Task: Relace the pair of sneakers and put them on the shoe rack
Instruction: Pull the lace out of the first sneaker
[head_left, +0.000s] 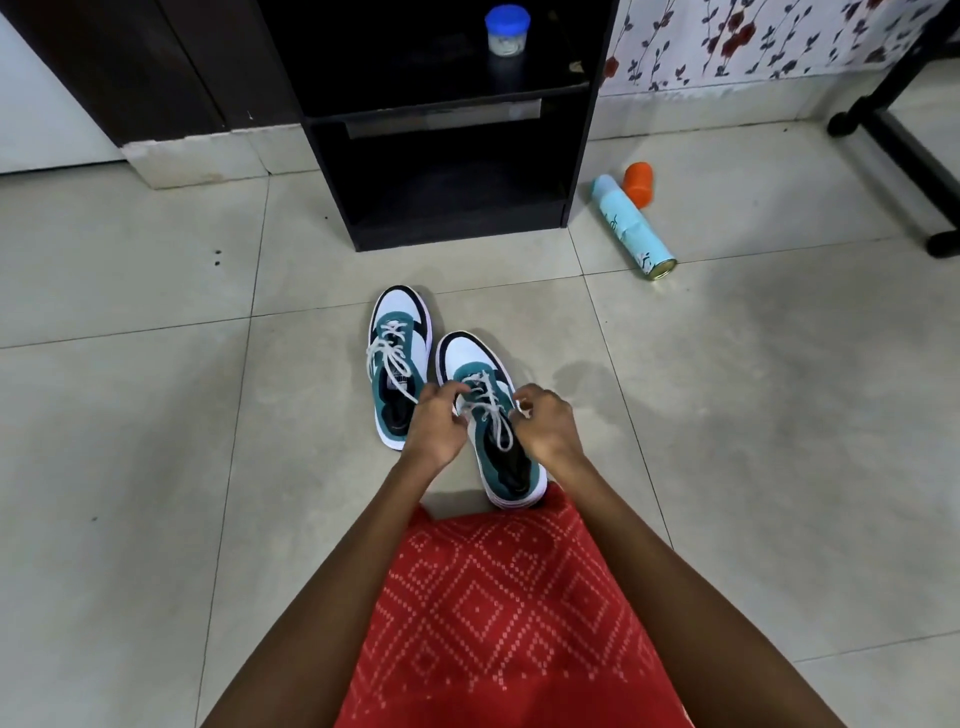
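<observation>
pinching the lace (496, 423), left hand (435, 421) and right hand (545, 423) flank the near sneaker (467, 356), equally close; toe points eleven o'clock, shoe rack (457, 236) at twelve.

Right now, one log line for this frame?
stage: lacing near sneaker | left hand: pinches its lace | right hand: pinches its lace | far sneaker: beside it, on floor | shoe rack: holds no sneaker
</observation>
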